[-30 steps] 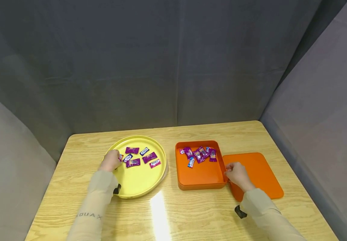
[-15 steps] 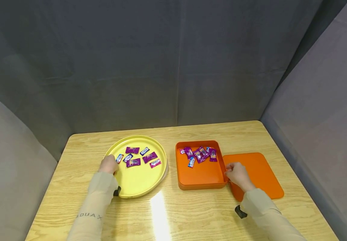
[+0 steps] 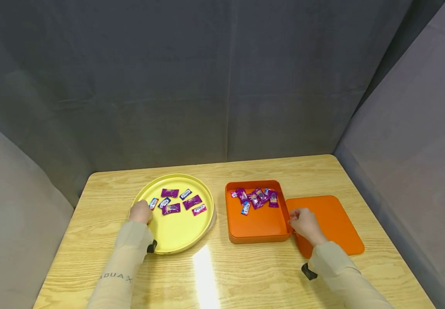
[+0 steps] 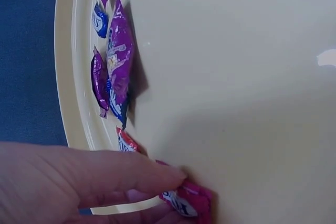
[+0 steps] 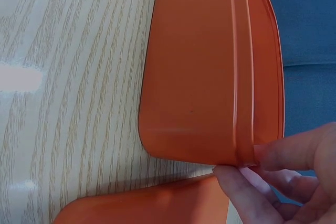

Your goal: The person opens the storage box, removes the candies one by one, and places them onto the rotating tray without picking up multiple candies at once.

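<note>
Both hands are busy. One, the left hand (image 3: 140, 212), pinches a pink candy (image 4: 188, 201) at the near left edge of the round yellow tray (image 3: 180, 238). Its label is too blurry to read. On the other side, the right hand (image 3: 303, 223) grips the near right corner of the orange box (image 3: 257, 225). That box sits on the tabletop (image 3: 245, 274) beside its flat orange lid (image 3: 334, 219). White letters on the left sleeve (image 3: 116, 277) can't be read.

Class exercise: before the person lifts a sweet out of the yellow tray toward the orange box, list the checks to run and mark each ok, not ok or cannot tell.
1. Left hand pinches a pink sweet: ok, wrist view shows it.
2. Right hand steadies the orange box by its rim: ok.
3. Box open, lid lying aside on the table: ok.
4. Free floor space in box: ok.
5. Yellow tray flat on the table: ok.
6. Pinch firm enough: cannot tell.
</note>
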### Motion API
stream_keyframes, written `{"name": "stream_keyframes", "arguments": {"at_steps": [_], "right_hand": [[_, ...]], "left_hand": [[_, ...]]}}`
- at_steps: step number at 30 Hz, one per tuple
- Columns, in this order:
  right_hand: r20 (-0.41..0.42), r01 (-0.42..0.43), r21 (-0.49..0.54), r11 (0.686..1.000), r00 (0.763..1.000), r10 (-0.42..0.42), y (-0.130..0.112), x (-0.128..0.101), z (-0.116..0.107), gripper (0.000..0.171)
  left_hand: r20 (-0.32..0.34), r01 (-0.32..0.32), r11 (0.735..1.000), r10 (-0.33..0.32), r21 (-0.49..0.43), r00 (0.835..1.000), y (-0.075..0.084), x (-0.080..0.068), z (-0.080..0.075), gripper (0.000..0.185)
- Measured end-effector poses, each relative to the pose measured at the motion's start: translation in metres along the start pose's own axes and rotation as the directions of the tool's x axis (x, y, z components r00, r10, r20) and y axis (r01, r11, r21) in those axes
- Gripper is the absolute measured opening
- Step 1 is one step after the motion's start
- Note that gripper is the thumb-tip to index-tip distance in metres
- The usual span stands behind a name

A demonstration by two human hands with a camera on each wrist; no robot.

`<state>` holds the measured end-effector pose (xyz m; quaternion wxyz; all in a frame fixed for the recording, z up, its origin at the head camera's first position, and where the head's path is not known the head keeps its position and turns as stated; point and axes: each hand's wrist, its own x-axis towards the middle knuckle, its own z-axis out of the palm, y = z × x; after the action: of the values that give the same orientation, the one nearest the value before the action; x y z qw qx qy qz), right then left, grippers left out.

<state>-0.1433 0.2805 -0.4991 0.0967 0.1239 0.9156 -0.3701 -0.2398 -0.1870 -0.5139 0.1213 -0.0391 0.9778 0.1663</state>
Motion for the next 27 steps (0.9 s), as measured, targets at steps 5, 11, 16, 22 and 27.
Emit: {"name": "stream_keyframes", "arguments": {"at_steps": [5,11,16,22,27], "right_hand": [[0.007,-0.009,0.005,1.0,1.0,0.009,-0.001,-0.001,0.0,0.028],[0.006,-0.011,0.008,1.0,1.0,0.011,-0.001,-0.001,0.0,0.028],[-0.002,-0.006,-0.004,1.0,1.0,0.006,-0.001,-0.001,0.0,0.029],[0.0,-0.008,-0.006,1.0,1.0,0.008,-0.002,-0.002,0.0,0.029],[0.001,-0.008,-0.011,1.0,1.0,0.008,-0.002,-0.002,0.0,0.03]], "left_hand": [[0.007,0.004,1.0,-0.004,0.007,1.0,-0.001,0.001,-0.001,0.027],[0.029,0.018,1.0,-0.017,-0.009,0.999,0.0,0.0,-0.002,0.027],[0.052,0.039,0.998,-0.036,-0.057,0.998,0.007,-0.005,-0.013,0.025],[-0.034,-0.055,0.998,0.054,-0.028,0.998,0.023,-0.004,-0.028,0.051],[-0.126,-0.175,0.983,0.182,0.063,0.975,0.039,0.002,-0.03,0.069]]}}
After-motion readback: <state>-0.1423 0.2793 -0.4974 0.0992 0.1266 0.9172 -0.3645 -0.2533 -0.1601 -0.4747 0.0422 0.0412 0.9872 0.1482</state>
